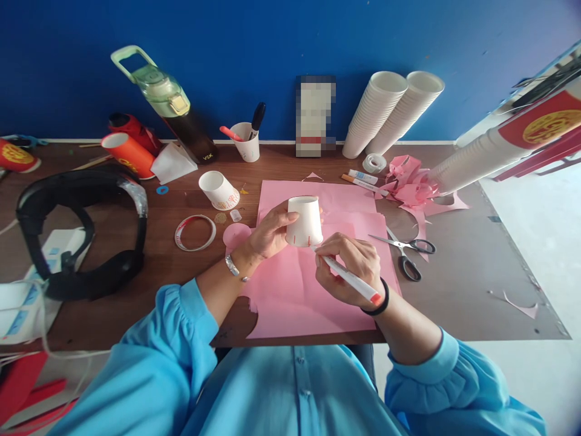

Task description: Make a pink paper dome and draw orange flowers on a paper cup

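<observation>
My left hand grips a white paper cup, turned upside down so that its rim faces down. Short orange-red strokes mark the cup near that rim. In my right hand is a white marker pen with an orange-red end, its tip at the cup's lower edge. Both hands are above pink paper sheets spread on the table. Left of them another upturned paper cup bears a drawn pattern around its rim. A pink paper disc lies beside my left wrist.
Scissors lie right of the sheets, near pink scraps. Stacked cups and a bottle stand along the blue wall. A tape ring and a black headset-like frame lie left. A small cup holds pens.
</observation>
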Available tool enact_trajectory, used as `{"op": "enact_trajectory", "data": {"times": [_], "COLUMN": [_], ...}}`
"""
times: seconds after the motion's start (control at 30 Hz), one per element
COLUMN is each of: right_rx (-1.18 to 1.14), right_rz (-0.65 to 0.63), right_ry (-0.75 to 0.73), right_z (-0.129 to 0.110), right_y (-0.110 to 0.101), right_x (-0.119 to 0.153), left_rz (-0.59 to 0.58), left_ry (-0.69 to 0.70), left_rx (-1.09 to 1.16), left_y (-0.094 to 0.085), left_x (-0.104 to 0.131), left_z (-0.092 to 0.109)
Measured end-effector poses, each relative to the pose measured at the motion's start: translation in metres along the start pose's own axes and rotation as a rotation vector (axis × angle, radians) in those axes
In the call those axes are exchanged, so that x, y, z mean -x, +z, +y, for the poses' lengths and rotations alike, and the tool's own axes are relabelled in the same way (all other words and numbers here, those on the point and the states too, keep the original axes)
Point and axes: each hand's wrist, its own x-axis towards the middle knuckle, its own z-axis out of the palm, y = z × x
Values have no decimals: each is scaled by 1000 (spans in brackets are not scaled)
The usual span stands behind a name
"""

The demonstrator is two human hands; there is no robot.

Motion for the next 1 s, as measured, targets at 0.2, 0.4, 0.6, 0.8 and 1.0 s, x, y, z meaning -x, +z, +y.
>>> {"op": "enact_trajectory", "data": {"times": [0.2, 0.4, 0.6, 0.8, 1.0], "right_rx": [-40, -27, 40, 26, 10], "right_rz": [-35, 61, 90, 67, 75], "right_ry": [-3, -2, 17, -16, -53], "right_z": [-1, -3, -2, -2, 0], "right_y": [2, -7, -11, -7, 0], "right_x": [1, -4, -7, -6, 0], "left_rz": [-5, 33, 50, 5, 12], "left_ry": [22, 12, 16, -7, 1], "left_rx": [-50, -76, -6, 49, 7], "left_y": [-3, -2, 1, 1, 0], "left_x": [1, 2, 1, 0, 0], "left_z": [-5, -1, 3, 3, 1]}}
